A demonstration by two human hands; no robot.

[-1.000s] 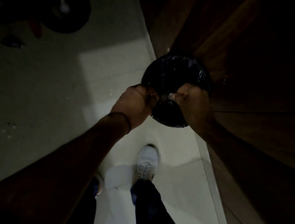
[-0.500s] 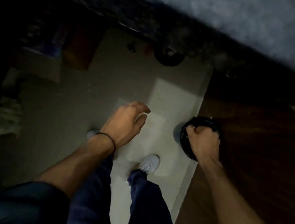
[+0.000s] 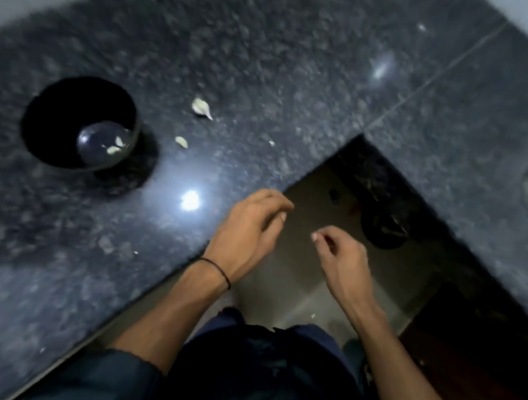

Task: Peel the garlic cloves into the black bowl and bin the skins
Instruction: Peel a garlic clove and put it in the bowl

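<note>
Here both hands hover empty at the counter [image 3: 269,56] edge. Right hand [image 3: 343,261]: fingers loosely curled, gripping nothing. Left hand [image 3: 247,230]: fingers half open, empty. Beyond the left fingertips lie two cloves [image 3: 181,142] [image 3: 201,107]. Farther left, the bowl [image 3: 38,135] holds peeled bits.

Bowl [image 3: 81,123] sitting on the desk [image 3: 269,56], far left. Peeled cloves [image 3: 114,147] lying inside it, at its right side. Two loose garlic cloves lying on the desk right of the bowl: the nearer clove [image 3: 181,142] just beside it, the farther clove [image 3: 201,107] behind that. Both hands hanging off the desk's inner corner, over the floor [image 3: 297,282]; left hand [image 3: 247,233] beside right hand [image 3: 340,260], apart.
</note>
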